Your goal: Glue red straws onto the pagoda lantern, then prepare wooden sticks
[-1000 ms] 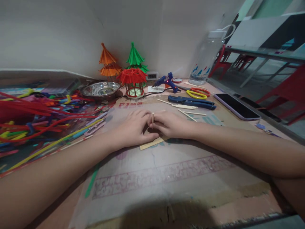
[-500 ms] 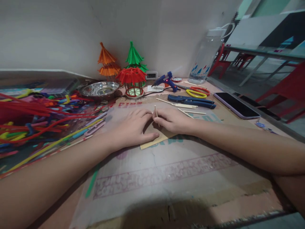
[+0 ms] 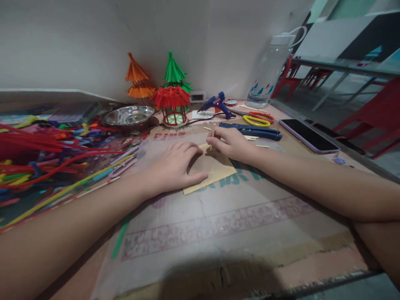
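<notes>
My left hand (image 3: 178, 164) lies flat with fingers and thumb spread, resting on the left part of a thin tan sheet (image 3: 218, 166). Between the thumb and fingers of my right hand (image 3: 229, 143) is a thin wooden stick (image 3: 213, 130), held nearly upright over the sheet's far edge. A few more pale sticks (image 3: 251, 137) lie behind the right hand, partly hidden by it. Just beyond them rest dark blue pliers (image 3: 250, 130).
Behind stand a red pavilion model (image 3: 171, 100), a green one (image 3: 173, 68), an orange one (image 3: 137, 77), a metal bowl (image 3: 128, 116) and a blue glue gun (image 3: 215, 104). Scissors (image 3: 256, 120), a phone (image 3: 308, 135) and a bottle (image 3: 265, 71) are at right; colourful pipe cleaners (image 3: 46, 154) at left.
My right hand has moved right and away from me with the stick, off my left fingertips, uncovering more of the tan sheet. My left hand has stayed in place.
</notes>
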A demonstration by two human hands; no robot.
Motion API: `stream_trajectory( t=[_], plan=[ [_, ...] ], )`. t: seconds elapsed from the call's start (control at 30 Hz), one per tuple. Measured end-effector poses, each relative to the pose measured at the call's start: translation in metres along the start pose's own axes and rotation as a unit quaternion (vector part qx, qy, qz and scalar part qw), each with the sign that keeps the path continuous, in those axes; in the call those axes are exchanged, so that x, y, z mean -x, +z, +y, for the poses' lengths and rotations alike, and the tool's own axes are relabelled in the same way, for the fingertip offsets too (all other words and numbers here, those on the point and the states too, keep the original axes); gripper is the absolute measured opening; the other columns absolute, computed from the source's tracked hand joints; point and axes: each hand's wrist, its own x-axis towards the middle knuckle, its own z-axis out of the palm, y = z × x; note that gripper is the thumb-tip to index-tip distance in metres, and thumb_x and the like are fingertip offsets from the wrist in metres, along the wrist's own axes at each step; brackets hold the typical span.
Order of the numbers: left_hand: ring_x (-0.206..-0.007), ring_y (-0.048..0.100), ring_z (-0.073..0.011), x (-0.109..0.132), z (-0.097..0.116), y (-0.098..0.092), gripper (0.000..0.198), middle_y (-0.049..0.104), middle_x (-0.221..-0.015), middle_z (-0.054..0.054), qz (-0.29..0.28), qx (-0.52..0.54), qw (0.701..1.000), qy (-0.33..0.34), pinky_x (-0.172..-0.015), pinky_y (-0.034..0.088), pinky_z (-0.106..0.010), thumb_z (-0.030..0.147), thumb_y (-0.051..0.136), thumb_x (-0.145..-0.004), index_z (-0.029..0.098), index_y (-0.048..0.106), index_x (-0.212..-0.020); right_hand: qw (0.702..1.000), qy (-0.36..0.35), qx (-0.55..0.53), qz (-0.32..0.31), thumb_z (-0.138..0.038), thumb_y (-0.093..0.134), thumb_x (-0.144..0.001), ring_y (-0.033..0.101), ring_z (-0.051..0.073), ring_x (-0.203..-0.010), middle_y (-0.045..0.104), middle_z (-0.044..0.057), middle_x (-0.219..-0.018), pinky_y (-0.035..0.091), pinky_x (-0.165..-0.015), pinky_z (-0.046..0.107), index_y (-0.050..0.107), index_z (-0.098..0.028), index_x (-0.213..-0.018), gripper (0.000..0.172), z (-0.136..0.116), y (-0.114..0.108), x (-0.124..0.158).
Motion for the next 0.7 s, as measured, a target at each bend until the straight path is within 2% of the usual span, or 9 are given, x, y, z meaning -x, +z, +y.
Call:
stream_trajectory(
  t=[0.17,0.27,0.43,0.57,0.7],
  plan=[
    [-0.126,0.053,-0.0344,-0.0002,0.0002,0.0000,0.062,0.060,-0.134,-0.016,-0.007,-0.002,1.000,-0.003,-0.110,0.041,-0.051,0.063,0.059,-0.088,0.016,0.060,-0.128,0.998,-0.037,0.036,-0.035,-0.028,0.050,-0.095,0.061,0.019,-0.075,0.068,0.004,-0.075,0.041,-0.073,0.029,0.060,-0.019,-0.084,0.017,0.0029,0.0037,-0.0043],
    [-0.127,0.053,-0.0345,-0.0005,0.0001,0.0000,0.061,0.060,-0.134,-0.015,-0.005,-0.006,1.000,0.001,-0.110,0.041,-0.051,0.065,0.058,-0.088,0.017,0.061,-0.127,0.996,-0.017,0.083,-0.013,-0.025,0.051,-0.093,0.058,0.020,-0.077,0.067,0.006,-0.078,0.038,-0.072,0.029,0.059,-0.018,-0.081,0.016,0.0041,0.0028,-0.0062],
    [-0.126,0.054,-0.0341,-0.0006,0.0002,-0.0001,0.061,0.060,-0.134,-0.016,-0.010,-0.012,1.000,0.005,-0.109,0.041,-0.051,0.063,0.058,-0.089,0.016,0.061,-0.128,0.998,-0.021,0.025,-0.048,-0.030,0.049,-0.097,0.059,0.018,-0.074,0.067,0.003,-0.076,0.039,-0.071,0.027,0.059,-0.019,-0.082,0.021,0.0013,0.0016,-0.0045],
    [-0.127,0.053,-0.0340,-0.0005,0.0002,-0.0001,0.060,0.061,-0.134,-0.015,-0.002,-0.008,1.000,0.006,-0.110,0.041,-0.051,0.063,0.058,-0.088,0.018,0.061,-0.127,0.996,0.012,0.085,-0.012,-0.028,0.051,-0.095,0.056,0.019,-0.074,0.064,0.004,-0.074,0.036,-0.068,0.028,0.060,-0.018,-0.081,0.020,0.0027,0.0033,-0.0081],
    [-0.128,0.053,-0.0337,-0.0004,0.0005,-0.0007,0.060,0.061,-0.135,-0.015,-0.009,-0.008,1.000,0.011,-0.110,0.041,-0.051,0.063,0.058,-0.089,0.018,0.061,-0.128,0.998,0.010,0.059,-0.036,-0.029,0.049,-0.097,0.057,0.018,-0.074,0.064,0.003,-0.075,0.037,-0.070,0.027,0.060,-0.018,-0.082,0.021,0.0033,0.0037,-0.0083]
  ],
)
